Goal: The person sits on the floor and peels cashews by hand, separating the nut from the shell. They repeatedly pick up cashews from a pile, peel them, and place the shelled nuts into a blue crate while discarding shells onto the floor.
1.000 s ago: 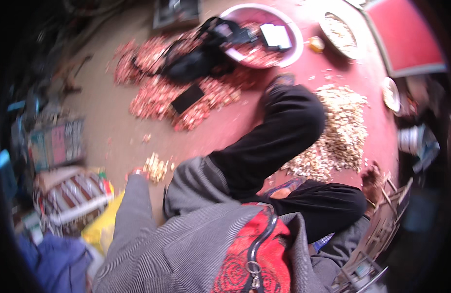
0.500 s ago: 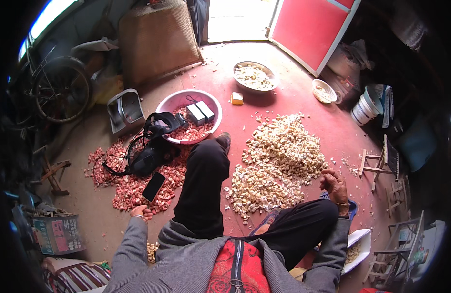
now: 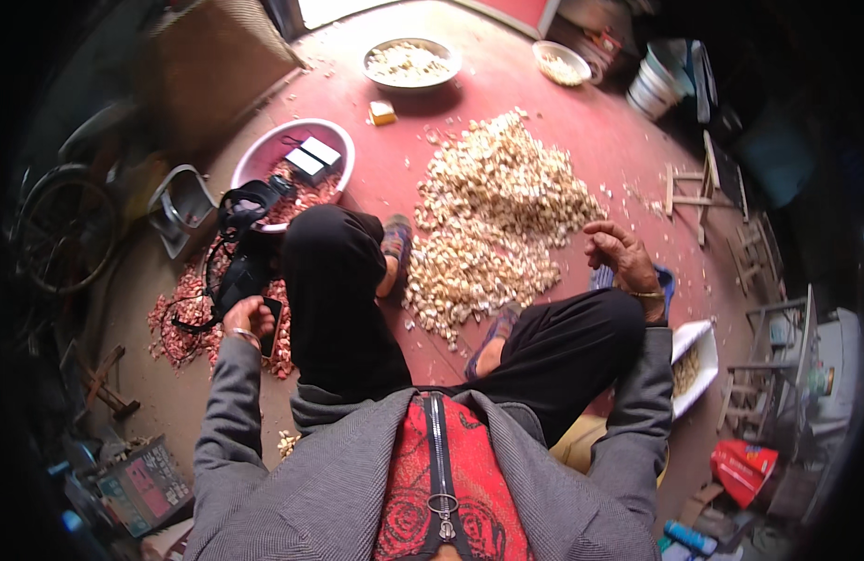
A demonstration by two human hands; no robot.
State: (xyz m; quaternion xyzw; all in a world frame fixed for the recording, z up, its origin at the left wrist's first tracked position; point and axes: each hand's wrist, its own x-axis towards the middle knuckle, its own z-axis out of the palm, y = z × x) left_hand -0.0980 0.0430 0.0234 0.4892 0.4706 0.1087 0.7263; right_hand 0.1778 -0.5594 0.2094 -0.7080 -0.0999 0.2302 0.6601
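My left hand [image 3: 250, 316] is low over a pile of reddish clove-like pieces [image 3: 184, 313], its fingers drawn together beside a dark phone [image 3: 272, 332]. Whether it grips the phone or anything else is hidden. Black strapped gear [image 3: 243, 274] lies just beyond it, against a pink basin [image 3: 252, 157] with more reddish pieces and a white-and-black box [image 3: 312, 157] inside. My right hand [image 3: 626, 257], with a bracelet at the wrist, is raised above my right knee, fingers curled; anything in them is too small to tell. Left of it spreads a large heap of pale clove-shaped pieces [image 3: 497, 196].
A metal bowl [image 3: 411, 86] of pale pieces stands ahead, near a small yellow box [image 3: 382, 113]. A small pale bowl [image 3: 561, 64] and buckets [image 3: 658, 79] are at far right. Wooden stools [image 3: 694, 187] and a white tray [image 3: 696, 365] flank my right side; a metal scoop [image 3: 181, 208] lies left.
The view has tilted down and shifted, so the floor things sit higher in the picture. My left hand has moved forward to the phone's side. My right hand stays raised and curled.
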